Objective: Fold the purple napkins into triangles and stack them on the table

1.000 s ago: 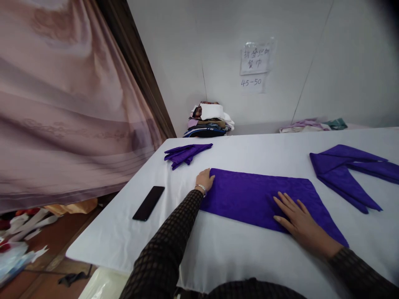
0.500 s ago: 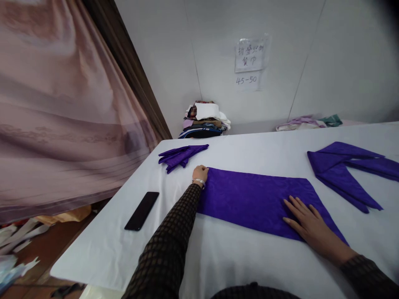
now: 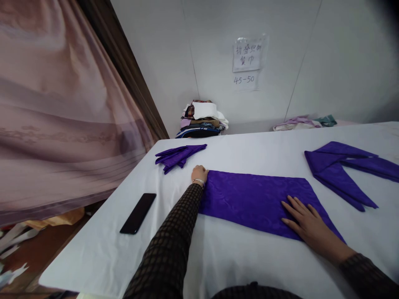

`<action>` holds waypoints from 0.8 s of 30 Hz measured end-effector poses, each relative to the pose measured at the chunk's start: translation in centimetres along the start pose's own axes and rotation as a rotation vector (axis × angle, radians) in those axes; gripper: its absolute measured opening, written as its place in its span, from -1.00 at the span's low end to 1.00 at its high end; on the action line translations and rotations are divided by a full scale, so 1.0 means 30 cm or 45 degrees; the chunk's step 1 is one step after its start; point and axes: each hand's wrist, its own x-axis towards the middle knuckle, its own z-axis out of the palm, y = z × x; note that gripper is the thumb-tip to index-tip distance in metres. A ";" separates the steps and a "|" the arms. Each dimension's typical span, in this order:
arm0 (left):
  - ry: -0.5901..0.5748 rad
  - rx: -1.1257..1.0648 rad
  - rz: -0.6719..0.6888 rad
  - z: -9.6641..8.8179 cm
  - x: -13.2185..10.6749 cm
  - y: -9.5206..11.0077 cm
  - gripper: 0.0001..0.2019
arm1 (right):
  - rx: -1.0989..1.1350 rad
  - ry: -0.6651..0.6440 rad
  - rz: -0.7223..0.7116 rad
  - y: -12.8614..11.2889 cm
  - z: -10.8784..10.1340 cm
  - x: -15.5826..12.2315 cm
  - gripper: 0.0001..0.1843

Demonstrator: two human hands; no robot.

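Note:
A purple napkin (image 3: 246, 197) lies folded into a long flat piece on the white-covered table (image 3: 249, 261) in front of me. At its far left corner, my left hand (image 3: 199, 174) is closed, pinching the cloth between thumb and fingers. My right hand (image 3: 308, 226) rests flat on the napkin's right part, fingers spread. Beyond my left hand lies a bunched, folded purple napkin (image 3: 179, 157). On the right side, another folded purple napkin (image 3: 335, 168) spreads into two pointed tails.
A black phone (image 3: 138, 213) lies near the table's left edge. Behind the table are a stack of folded clothes (image 3: 202, 120) and some loose cloths (image 3: 299, 123). A pink curtain (image 3: 62, 116) hangs at the left. Paper signs (image 3: 247, 56) are fixed to the wall.
The view has shifted slightly, so most things sit a little further left. Both hands keep nearly the same places on the napkin, the left still pinching its corner.

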 end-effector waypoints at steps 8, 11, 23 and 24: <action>-0.093 -0.103 0.431 -0.089 -0.278 0.057 -0.66 | 0.122 -0.020 -0.193 -0.188 -0.096 0.000 -0.35; -0.297 -0.032 0.967 -0.064 -0.521 0.104 -0.49 | 0.216 -0.067 -0.444 -0.306 -0.085 0.001 -0.36; -0.469 0.336 0.838 -0.078 -0.538 -0.080 -0.26 | 0.160 -0.087 -0.496 -0.256 0.002 -0.037 -0.34; -0.452 0.371 0.756 -0.094 -0.514 -0.113 -0.27 | 0.133 -0.069 -0.468 -0.225 0.002 -0.051 -0.34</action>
